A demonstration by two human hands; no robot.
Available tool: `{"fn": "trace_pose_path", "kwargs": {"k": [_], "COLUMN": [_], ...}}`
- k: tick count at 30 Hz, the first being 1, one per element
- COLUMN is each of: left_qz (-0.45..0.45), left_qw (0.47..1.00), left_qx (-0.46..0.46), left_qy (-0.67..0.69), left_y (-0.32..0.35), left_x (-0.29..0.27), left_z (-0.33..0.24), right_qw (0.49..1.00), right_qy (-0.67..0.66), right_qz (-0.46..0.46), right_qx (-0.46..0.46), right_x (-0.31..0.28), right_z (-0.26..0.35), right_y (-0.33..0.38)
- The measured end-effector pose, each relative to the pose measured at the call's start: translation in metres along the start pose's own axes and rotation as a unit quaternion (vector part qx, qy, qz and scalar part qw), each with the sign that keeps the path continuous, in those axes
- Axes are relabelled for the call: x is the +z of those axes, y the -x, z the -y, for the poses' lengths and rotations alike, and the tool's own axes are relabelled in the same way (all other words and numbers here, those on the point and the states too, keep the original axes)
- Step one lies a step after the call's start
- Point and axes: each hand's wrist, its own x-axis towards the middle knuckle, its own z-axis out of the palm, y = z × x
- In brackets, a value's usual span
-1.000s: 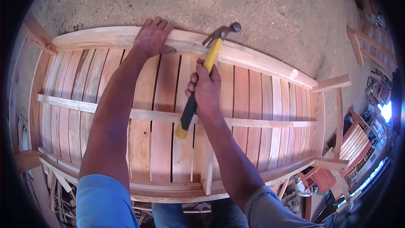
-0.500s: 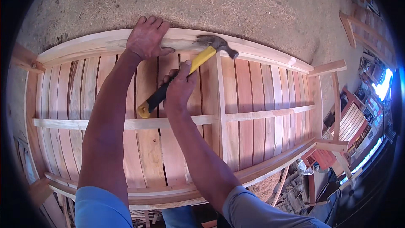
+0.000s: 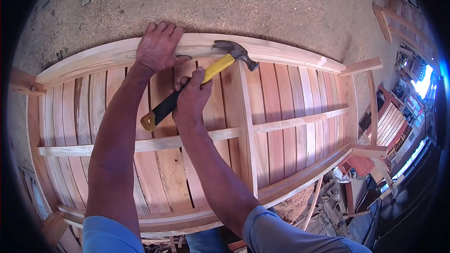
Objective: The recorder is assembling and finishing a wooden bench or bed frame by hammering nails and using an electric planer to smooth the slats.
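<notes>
The right hand (image 3: 191, 100) is closed around the handle of a claw hammer (image 3: 199, 82), fingers wrapped where the yellow shaft meets the black grip. The hammer lies tilted: its black butt end points near and left, and its dark steel head (image 3: 236, 52) sits far and right, at the near edge of the top rail (image 3: 281, 52). Whether the head touches the wood cannot be determined.

The left hand (image 3: 159, 47) lies flat on the top rail just left of the hammer head, fingers spread over the far edge and thumb pointing right along the rail. It grips nothing; it presses on the wood.

Both hands work over a slatted wooden panel (image 3: 290, 112) of reddish boards, framed by pale curved rails. A pale cross rail (image 3: 300, 122) runs left to right across the middle of the slats, and a pale upright batten (image 3: 248, 131) crosses it just right of the right forearm. Both forearms enter from the near edge in blue sleeves (image 3: 110, 236).

Beyond the far rail is ground covered with sawdust (image 3: 225, 4). To the right stand further wooden frames (image 3: 393, 14).
</notes>
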Motion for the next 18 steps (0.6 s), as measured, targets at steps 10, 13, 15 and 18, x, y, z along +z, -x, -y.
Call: {"fn": "trace_pose_path", "kwargs": {"k": [10, 13, 15, 18], "left_qz": [-0.06, -0.05, -0.021, -0.027], "left_qw": [0.998, 0.998, 1.0, 0.999], "left_qx": [0.027, 0.024, 0.013, 0.015], "left_qy": [0.009, 0.013, 0.018, 0.019], "left_y": [0.004, 0.0, -0.004, -0.003], "left_x": [0.013, 0.012, 0.009, 0.012], "left_z": [0.006, 0.004, 0.006, 0.004], "right_qw": [0.996, 0.998, 0.998, 0.998], "right_qy": [0.017, 0.01, 0.015, 0.024], "right_qz": [0.007, 0.0, -0.006, -0.015], "right_qx": [0.088, 0.058, 0.058, 0.051], "right_x": [-0.009, -0.007, -0.002, 0.002], "right_z": [0.027, 0.023, 0.021, 0.028], "right_y": [0.002, 0.002, 0.004, 0.006]}}
